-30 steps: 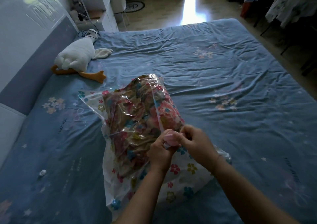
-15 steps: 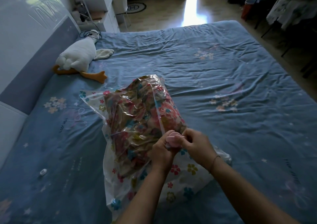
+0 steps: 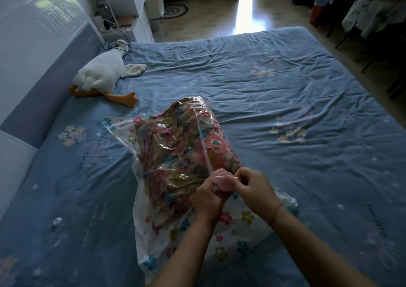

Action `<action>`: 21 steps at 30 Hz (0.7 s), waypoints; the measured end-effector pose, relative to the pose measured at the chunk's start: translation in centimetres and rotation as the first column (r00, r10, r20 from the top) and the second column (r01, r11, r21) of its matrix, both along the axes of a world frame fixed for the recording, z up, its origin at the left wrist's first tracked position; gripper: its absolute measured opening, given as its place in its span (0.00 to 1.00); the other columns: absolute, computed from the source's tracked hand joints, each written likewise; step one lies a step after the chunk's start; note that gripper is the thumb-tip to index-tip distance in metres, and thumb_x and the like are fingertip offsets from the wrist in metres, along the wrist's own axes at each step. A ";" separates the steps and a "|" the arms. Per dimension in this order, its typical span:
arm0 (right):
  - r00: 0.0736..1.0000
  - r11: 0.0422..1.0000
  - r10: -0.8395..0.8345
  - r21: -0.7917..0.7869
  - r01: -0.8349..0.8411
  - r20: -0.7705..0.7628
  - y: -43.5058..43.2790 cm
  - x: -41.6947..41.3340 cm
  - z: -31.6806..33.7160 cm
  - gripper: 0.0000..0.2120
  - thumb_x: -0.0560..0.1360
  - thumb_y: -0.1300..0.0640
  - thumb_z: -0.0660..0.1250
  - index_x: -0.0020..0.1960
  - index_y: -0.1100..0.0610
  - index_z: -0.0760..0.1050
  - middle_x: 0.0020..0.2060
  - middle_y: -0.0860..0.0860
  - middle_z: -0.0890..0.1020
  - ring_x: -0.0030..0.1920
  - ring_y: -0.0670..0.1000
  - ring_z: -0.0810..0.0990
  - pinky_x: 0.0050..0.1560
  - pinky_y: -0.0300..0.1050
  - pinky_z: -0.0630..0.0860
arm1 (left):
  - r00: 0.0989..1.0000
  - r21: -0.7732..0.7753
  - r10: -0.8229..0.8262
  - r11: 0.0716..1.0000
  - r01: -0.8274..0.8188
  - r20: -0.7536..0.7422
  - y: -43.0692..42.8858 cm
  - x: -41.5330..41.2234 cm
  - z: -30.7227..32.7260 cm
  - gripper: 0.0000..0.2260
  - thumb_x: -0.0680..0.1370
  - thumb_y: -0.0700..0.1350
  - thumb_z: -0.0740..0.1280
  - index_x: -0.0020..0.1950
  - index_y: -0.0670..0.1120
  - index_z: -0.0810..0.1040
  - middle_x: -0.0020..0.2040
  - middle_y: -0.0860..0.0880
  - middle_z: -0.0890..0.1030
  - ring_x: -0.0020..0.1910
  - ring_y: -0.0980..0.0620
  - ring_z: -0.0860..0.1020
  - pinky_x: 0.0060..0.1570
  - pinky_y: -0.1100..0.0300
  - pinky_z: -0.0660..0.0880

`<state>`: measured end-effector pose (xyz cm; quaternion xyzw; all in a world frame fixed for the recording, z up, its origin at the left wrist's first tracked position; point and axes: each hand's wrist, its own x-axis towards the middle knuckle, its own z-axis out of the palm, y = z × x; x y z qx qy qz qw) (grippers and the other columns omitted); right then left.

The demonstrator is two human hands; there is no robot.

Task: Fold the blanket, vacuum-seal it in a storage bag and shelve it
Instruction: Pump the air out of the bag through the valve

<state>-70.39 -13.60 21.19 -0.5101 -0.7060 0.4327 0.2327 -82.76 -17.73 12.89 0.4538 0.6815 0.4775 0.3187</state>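
Observation:
A folded floral blanket (image 3: 182,155) lies inside a clear storage bag (image 3: 232,238) printed with small flowers, on the blue bed (image 3: 285,102). At the bag's near part sits a round pink valve cap (image 3: 223,182). My left hand (image 3: 207,198) grips the bag plastic around the valve from the left. My right hand (image 3: 252,187) pinches the pink cap from the right. Both forearms reach in from the bottom edge.
A white plush goose (image 3: 103,73) with orange feet lies at the bed's upper left by the headboard (image 3: 33,51). A small round white object (image 3: 56,221) sits on the sheet at the left. White shelves (image 3: 129,7), a chair and wooden floor lie beyond the bed.
Both hands stay at the pink valve; the cap shows more fully between the fingers than a second ago. The bag has not shifted.

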 end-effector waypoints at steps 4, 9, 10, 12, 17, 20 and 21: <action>0.950 0.990 0.063 0.137 -0.022 -0.307 -0.9 0.4 7.0 0.16 0.72 0.48 0.68 0.36 0.61 0.74 0.27 0.54 0.74 0.26 0.46 0.70 0.27 0.40 0.70 | 0.999 -0.038 -0.007 0.999 0.009 0.043 0.2 -0.6 0.3 0.14 0.69 0.55 0.75 0.54 0.58 0.80 0.47 0.55 0.84 0.47 0.57 0.82 0.47 0.49 0.80; 0.939 0.984 0.080 0.179 -0.020 -0.334 -0.7 1.0 7.1 0.17 0.72 0.45 0.67 0.36 0.59 0.72 0.27 0.51 0.72 0.26 0.44 0.69 0.26 0.36 0.67 | 0.999 -0.025 0.001 1.000 0.000 0.040 0.5 -0.2 0.2 0.18 0.70 0.53 0.76 0.58 0.55 0.80 0.49 0.56 0.84 0.49 0.59 0.81 0.48 0.57 0.79; 0.976 0.987 0.069 0.158 -0.036 -0.208 -0.4 0.7 5.0 0.15 0.73 0.45 0.66 0.37 0.56 0.72 0.28 0.49 0.72 0.27 0.43 0.69 0.27 0.35 0.68 | 0.999 -0.021 0.005 1.000 -0.005 0.045 0.5 0.0 0.3 0.17 0.70 0.51 0.76 0.58 0.54 0.81 0.48 0.57 0.84 0.48 0.60 0.81 0.47 0.60 0.78; 0.999 0.998 0.044 0.053 -0.045 0.017 0.2 0.4 1.2 0.12 0.75 0.47 0.65 0.37 0.51 0.71 0.30 0.47 0.74 0.29 0.42 0.71 0.31 0.34 0.69 | 0.999 -0.010 -0.013 1.000 0.013 0.033 0.4 0.2 0.1 0.16 0.71 0.47 0.77 0.58 0.51 0.82 0.49 0.61 0.82 0.50 0.64 0.80 0.49 0.66 0.76; 0.996 0.992 0.035 0.124 -0.024 -0.086 -0.2 0.2 3.6 0.12 0.73 0.48 0.68 0.35 0.53 0.73 0.28 0.47 0.74 0.27 0.42 0.70 0.30 0.34 0.69 | 0.998 -0.027 0.016 1.000 -0.015 0.059 0.3 -0.4 0.0 0.21 0.67 0.59 0.74 0.57 0.53 0.81 0.50 0.56 0.84 0.50 0.58 0.82 0.51 0.55 0.80; 0.907 0.982 0.088 0.187 -0.010 -0.411 -0.9 0.8 8.1 0.17 0.72 0.46 0.70 0.34 0.59 0.73 0.25 0.48 0.72 0.26 0.41 0.68 0.26 0.35 0.67 | 0.999 -0.032 -0.005 0.999 0.007 0.054 0.4 -0.5 -0.1 0.19 0.68 0.60 0.73 0.55 0.56 0.80 0.46 0.55 0.84 0.46 0.55 0.82 0.47 0.47 0.80; 0.894 0.980 0.098 0.198 -0.010 -0.438 -0.9 0.9 8.2 0.18 0.72 0.45 0.69 0.34 0.59 0.73 0.25 0.49 0.72 0.26 0.42 0.68 0.26 0.36 0.67 | 0.999 -0.037 -0.005 0.999 0.006 0.038 0.4 -0.4 -0.1 0.17 0.68 0.59 0.74 0.55 0.57 0.80 0.46 0.56 0.84 0.46 0.56 0.82 0.47 0.48 0.80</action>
